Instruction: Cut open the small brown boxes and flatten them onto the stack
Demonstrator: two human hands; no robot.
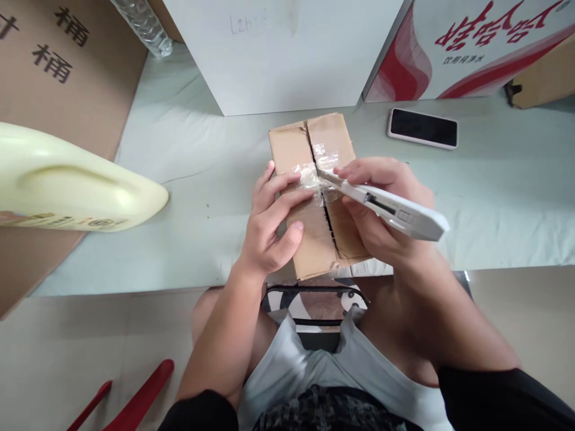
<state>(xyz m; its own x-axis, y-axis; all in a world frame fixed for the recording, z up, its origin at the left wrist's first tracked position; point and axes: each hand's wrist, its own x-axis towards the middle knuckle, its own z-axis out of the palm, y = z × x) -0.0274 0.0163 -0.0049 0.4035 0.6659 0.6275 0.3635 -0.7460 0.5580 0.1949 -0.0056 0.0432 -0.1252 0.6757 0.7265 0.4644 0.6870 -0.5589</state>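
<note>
A small cardboard box (309, 239) lies on the pale cloth in front of me, its two top flaps meeting along a dark seam. Clear tape (326, 157) crosses the seam near the middle and looks torn and wrinkled. My left hand (276, 221) lies on the left flap with its fingers spread, touching the cardboard and the edge of the tape. In my right hand (381, 203) is a white utility knife (404, 216), gripped between thumb and fingers. The blade tip is at the taped seam.
Behind the box stands a large white box (296, 66), with a red-and-white carton (417, 66) to its right. A phone (423, 129) lies at the right. On the left are a yellow bottle (81, 179), a big brown carton (103, 90) and a clear plastic bottle (148, 27).
</note>
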